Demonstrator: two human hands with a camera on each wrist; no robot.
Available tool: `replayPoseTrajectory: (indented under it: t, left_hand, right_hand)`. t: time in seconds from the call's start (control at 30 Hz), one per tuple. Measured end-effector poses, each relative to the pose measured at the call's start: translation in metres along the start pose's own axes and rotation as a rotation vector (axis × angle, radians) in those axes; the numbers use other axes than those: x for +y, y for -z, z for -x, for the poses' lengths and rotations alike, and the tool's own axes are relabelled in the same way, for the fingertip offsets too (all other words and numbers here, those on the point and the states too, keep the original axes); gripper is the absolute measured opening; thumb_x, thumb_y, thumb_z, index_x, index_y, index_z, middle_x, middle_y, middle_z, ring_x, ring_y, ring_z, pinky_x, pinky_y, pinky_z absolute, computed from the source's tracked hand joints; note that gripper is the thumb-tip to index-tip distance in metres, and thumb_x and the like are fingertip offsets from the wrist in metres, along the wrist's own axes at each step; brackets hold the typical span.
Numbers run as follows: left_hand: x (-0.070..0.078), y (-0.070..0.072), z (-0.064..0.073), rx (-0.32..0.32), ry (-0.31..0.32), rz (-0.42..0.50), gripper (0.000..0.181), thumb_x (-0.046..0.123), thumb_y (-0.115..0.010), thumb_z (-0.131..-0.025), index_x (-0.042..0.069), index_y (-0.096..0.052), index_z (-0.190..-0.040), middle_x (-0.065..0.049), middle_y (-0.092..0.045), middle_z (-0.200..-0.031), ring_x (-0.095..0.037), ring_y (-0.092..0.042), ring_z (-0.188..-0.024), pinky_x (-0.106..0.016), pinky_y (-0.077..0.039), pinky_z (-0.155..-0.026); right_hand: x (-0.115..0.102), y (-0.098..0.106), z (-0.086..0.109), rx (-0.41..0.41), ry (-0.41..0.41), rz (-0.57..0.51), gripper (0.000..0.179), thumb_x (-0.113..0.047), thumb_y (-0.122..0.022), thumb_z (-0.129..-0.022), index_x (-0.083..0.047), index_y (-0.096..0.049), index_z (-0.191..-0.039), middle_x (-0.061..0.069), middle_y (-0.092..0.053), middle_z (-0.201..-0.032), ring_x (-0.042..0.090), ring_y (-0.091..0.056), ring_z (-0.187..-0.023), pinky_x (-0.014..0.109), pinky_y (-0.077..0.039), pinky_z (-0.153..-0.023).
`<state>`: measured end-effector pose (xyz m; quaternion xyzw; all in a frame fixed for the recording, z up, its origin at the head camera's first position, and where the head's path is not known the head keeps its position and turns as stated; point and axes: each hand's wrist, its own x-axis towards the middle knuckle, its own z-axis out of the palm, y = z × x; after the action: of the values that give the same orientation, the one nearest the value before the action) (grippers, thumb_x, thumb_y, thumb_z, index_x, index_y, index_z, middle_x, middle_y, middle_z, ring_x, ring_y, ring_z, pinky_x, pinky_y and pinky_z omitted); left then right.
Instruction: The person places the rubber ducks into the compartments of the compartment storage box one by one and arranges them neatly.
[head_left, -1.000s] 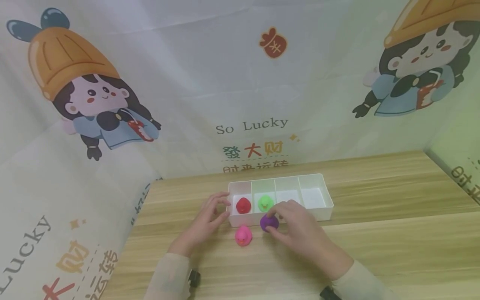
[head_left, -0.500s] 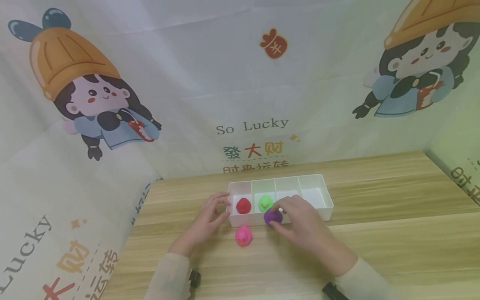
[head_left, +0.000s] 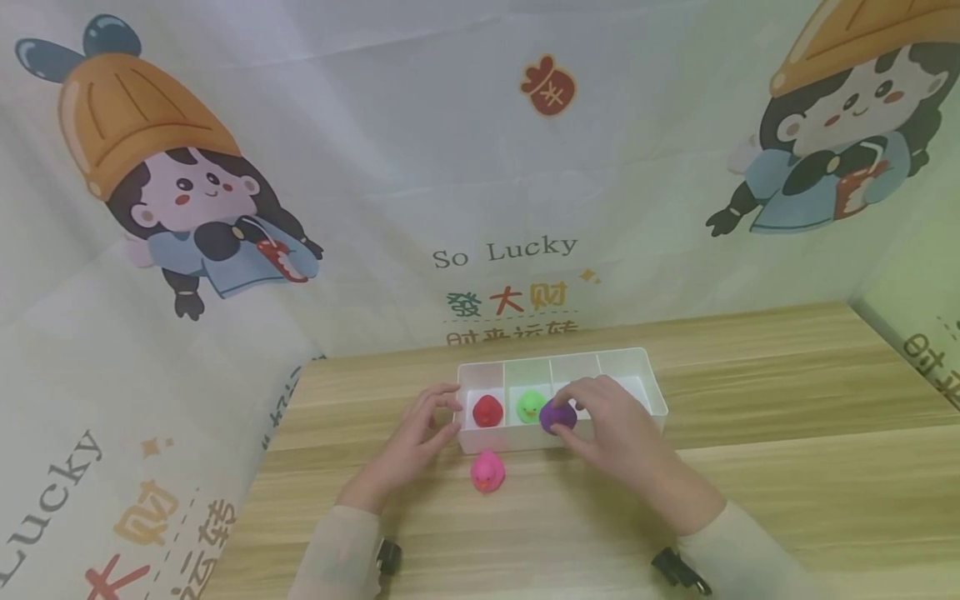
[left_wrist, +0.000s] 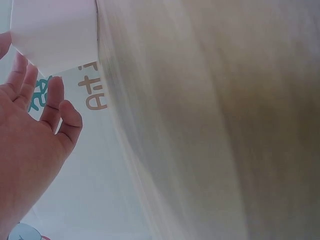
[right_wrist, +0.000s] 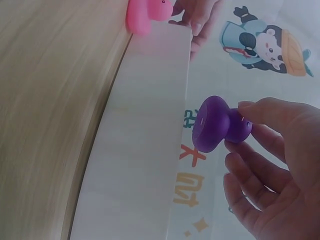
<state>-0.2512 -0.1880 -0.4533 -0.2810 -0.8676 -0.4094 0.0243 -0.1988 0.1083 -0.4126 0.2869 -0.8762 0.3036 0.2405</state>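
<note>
A purple rubber duck point(right_wrist: 215, 125) is pinched by its head between the thumb and fingers of my right hand point(head_left: 618, 429). In the head view it overlaps the front wall of the white divided box point(head_left: 495, 439); the right wrist view has it above the rim. The box's leftmost compartment holds a red duck point(head_left: 487, 411), and a green duck point(head_left: 529, 406) sits in the one beside it. My left hand point(head_left: 416, 437) rests with loosely bent fingers at the box's left end, fingertips at the wall. A pink duck point(head_left: 487, 472) stands on the table before the box.
The wood-grain table point(head_left: 780, 467) extends on both sides of the box. Behind it hangs a pale printed cloth point(head_left: 390, 167), and more cloth covers the left and right sides.
My right hand has lifted the purple duck and carried it right and away from me, from before the box to over its front rim. The left hand stays put.
</note>
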Motion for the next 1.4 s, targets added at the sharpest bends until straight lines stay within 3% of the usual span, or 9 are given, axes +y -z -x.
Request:
replayPoseTrajectory:
  t: [0.17,0.33,0.47,0.57,0.77,0.93,1.07,1.27,1.4]
  left_hand:
    - [-0.012,-0.002,-0.001,-0.011,0.005,-0.039,0.021,0.019,-0.056,-0.088,0.016,-0.048,-0.107,0.003,-0.032,-0.136,-0.014,-0.027,-0.119,-0.042,-0.036,-0.087]
    - [-0.01,-0.001,-0.001,-0.028,0.007,-0.041,0.022,0.02,-0.054,-0.088,0.015,-0.047,-0.109,0.003,-0.03,-0.137,-0.014,-0.026,-0.119,-0.041,-0.036,-0.087]
    - [0.013,0.003,0.002,-0.02,0.008,-0.013,0.021,0.015,-0.054,-0.088,0.009,-0.048,-0.107,-0.005,-0.032,-0.136,-0.021,-0.028,-0.119,-0.044,-0.035,-0.087]
    - [0.022,0.004,0.002,-0.004,0.006,0.023,0.02,0.009,-0.056,-0.087,0.004,-0.049,-0.105,-0.01,-0.034,-0.134,-0.028,-0.029,-0.118,-0.05,-0.034,-0.086]
    - [-0.005,-0.003,-0.002,0.01,0.005,-0.017,0.02,0.015,-0.057,-0.087,0.014,-0.05,-0.106,-0.001,-0.034,-0.135,-0.017,-0.03,-0.117,-0.044,-0.036,-0.085]
    - [-0.008,-0.003,0.0,0.002,0.018,-0.03,0.02,0.022,-0.056,-0.087,0.018,-0.049,-0.106,0.001,-0.032,-0.136,-0.014,-0.028,-0.118,-0.043,-0.036,-0.087]
    - [-0.001,0.0,0.001,0.002,0.006,-0.042,0.02,0.021,-0.055,-0.088,0.014,-0.049,-0.106,-0.002,-0.032,-0.136,-0.02,-0.029,-0.119,-0.045,-0.036,-0.086]
    - [0.025,0.005,0.003,0.008,0.001,0.029,0.019,0.008,-0.055,-0.087,0.005,-0.049,-0.104,-0.005,-0.034,-0.134,-0.03,-0.029,-0.118,-0.05,-0.034,-0.086]
    - [0.018,0.003,0.002,0.005,0.002,0.013,0.019,0.012,-0.056,-0.087,0.008,-0.05,-0.104,-0.004,-0.034,-0.134,-0.026,-0.029,-0.118,-0.048,-0.035,-0.086]
  right_hand:
    - [0.008,0.002,-0.001,-0.012,-0.031,0.016,0.019,-0.027,-0.072,-0.073,-0.02,-0.059,-0.085,-0.012,-0.055,-0.082,0.012,-0.047,-0.079,0.026,-0.041,-0.067]
    - [0.016,0.003,-0.004,-0.01,-0.04,0.014,0.02,-0.026,-0.073,-0.072,-0.019,-0.059,-0.084,-0.01,-0.055,-0.08,0.01,-0.046,-0.078,0.027,-0.041,-0.066]
    - [0.021,0.003,-0.005,-0.008,-0.045,0.018,0.022,-0.025,-0.074,-0.071,-0.016,-0.058,-0.084,-0.007,-0.055,-0.08,0.014,-0.049,-0.078,0.027,-0.041,-0.066]
    - [0.025,0.003,-0.006,-0.004,-0.055,0.029,0.022,-0.024,-0.074,-0.071,-0.016,-0.059,-0.084,-0.006,-0.056,-0.081,0.015,-0.05,-0.077,0.028,-0.041,-0.067]
    - [0.034,0.004,-0.007,-0.013,-0.085,0.036,0.022,-0.024,-0.074,-0.071,-0.015,-0.059,-0.085,-0.005,-0.057,-0.082,0.017,-0.05,-0.079,0.03,-0.041,-0.067]
    - [0.039,0.003,-0.008,-0.023,-0.09,0.03,0.021,-0.026,-0.073,-0.072,-0.016,-0.059,-0.084,-0.004,-0.057,-0.081,0.019,-0.051,-0.079,0.031,-0.041,-0.068]
    - [0.043,0.0,-0.009,-0.055,-0.118,0.038,0.02,-0.027,-0.072,-0.073,-0.017,-0.059,-0.084,-0.004,-0.057,-0.08,0.019,-0.051,-0.079,0.031,-0.041,-0.068]
    - [0.049,-0.004,-0.01,-0.103,-0.161,0.075,0.02,-0.027,-0.073,-0.072,-0.015,-0.06,-0.083,-0.003,-0.057,-0.078,0.018,-0.051,-0.077,0.03,-0.04,-0.065]
    - [0.053,-0.005,-0.01,-0.133,-0.172,0.086,0.021,-0.027,-0.073,-0.072,-0.015,-0.061,-0.083,-0.002,-0.058,-0.079,0.018,-0.051,-0.076,0.03,-0.041,-0.066]
